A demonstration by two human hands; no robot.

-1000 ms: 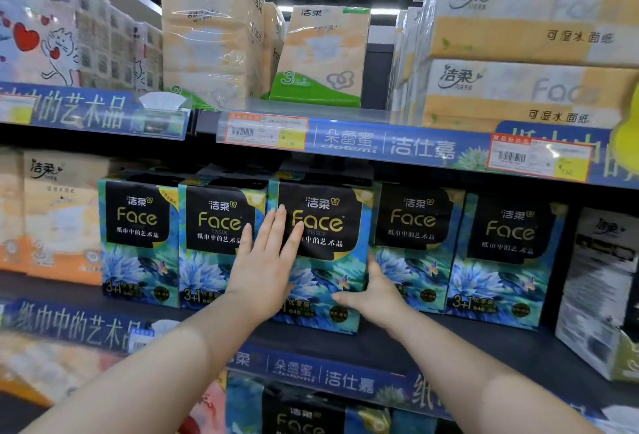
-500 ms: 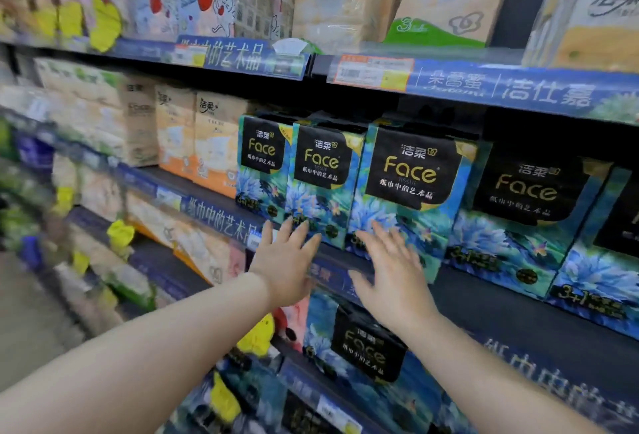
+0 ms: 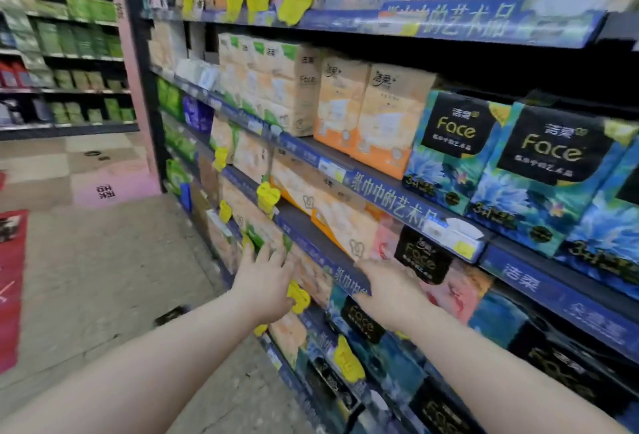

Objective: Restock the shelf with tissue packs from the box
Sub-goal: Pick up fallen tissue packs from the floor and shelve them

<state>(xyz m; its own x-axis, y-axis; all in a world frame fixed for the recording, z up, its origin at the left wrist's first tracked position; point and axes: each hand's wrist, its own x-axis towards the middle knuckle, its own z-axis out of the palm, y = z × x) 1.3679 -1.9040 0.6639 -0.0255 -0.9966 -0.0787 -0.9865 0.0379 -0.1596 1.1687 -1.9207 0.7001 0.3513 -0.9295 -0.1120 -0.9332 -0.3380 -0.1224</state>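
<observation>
Blue-and-black "Face" tissue packs [image 3: 546, 171] stand in a row on the middle shelf [image 3: 377, 191] at the right. Orange tissue packs [image 3: 373, 119] stand to their left. My left hand [image 3: 264, 280] hovers with spread fingers, holding nothing, in front of a lower shelf. My right hand [image 3: 390, 290] is also held out with straight fingers and holds nothing, just below the blue edge strip of the lower shelf [image 3: 342, 273]. Both hands are well below and left of the "Face" packs. No box is in view.
More tissue packs fill the shelves above and below, with yellow price tags [image 3: 297, 295] sticking out from the edges. A small open tissue sample [image 3: 456, 233] sits on the shelf edge. The aisle floor [image 3: 103, 278] lies to the left, with another shelving unit [image 3: 65, 64] beyond.
Both hands have come off the "Face" packs and dropped down toward the lower shelves. The view has swung left, bringing the aisle floor into sight.
</observation>
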